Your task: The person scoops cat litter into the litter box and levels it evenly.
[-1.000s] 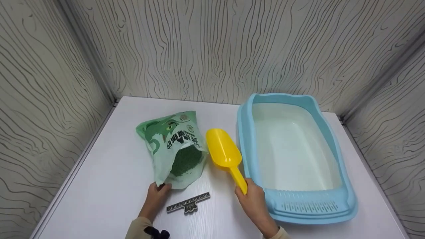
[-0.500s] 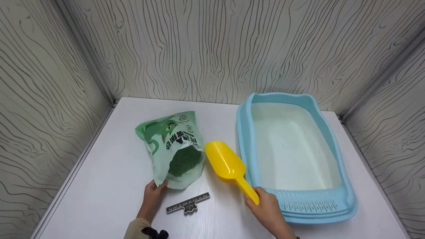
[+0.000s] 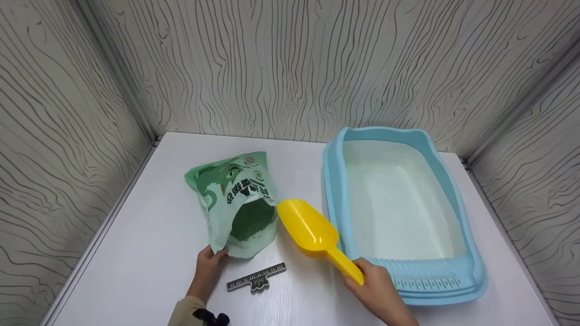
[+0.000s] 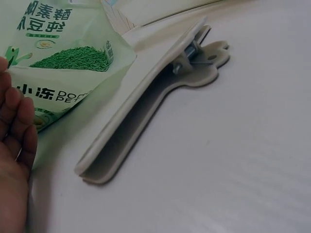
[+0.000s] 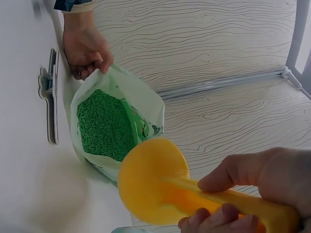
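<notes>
Toward five o'clock, drew right hand since earlier, gripping scoop; pinched bag with left hand, with clip at bag's six, tray at three.

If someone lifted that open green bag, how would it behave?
The bag would probably flop, as it looks thin and puckers where the left hand pinches it. The many pellets inside likely make it fairly heavy. Tipped over, it might spill, since it gapes open.

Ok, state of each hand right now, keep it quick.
Left hand: closed, pinching the open green bag at its rim.
Right hand: closed, holding the yellow scoop by its handle.
</notes>
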Action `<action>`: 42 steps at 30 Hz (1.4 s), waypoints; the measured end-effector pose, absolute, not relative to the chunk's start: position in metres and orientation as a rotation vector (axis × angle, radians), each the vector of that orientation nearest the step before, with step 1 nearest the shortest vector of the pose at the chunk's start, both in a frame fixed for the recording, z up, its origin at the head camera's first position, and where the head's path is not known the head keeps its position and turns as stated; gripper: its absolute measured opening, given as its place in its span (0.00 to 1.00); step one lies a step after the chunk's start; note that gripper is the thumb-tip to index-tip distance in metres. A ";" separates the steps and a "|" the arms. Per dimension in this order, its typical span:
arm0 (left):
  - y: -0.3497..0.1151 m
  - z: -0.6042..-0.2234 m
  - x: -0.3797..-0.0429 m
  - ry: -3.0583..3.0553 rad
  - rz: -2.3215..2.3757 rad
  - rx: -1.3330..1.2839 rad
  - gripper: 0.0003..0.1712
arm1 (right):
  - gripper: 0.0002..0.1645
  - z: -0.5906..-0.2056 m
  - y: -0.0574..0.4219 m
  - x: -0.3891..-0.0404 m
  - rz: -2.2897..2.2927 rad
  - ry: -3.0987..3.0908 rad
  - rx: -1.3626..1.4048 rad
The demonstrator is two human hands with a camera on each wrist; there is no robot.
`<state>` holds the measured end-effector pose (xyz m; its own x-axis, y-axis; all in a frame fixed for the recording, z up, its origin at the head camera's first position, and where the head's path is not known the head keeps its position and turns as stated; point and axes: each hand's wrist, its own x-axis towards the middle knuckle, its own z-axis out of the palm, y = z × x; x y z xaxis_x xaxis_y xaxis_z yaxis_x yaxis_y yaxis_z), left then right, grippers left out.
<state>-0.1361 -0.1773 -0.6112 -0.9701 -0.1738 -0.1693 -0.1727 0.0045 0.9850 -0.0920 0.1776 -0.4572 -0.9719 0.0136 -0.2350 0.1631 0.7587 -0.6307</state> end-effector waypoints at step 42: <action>-0.177 -0.616 -0.136 -2.163 -2.124 0.357 0.20 | 0.09 -0.436 0.115 -0.095 -0.720 2.733 -0.419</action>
<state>-0.1365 -0.1771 -0.6160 -0.9687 -0.2273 -0.0996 -0.1037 0.0063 0.9946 -0.0950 0.1152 -0.4362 -0.9176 -0.3456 -0.1964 -0.2039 0.8334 -0.5137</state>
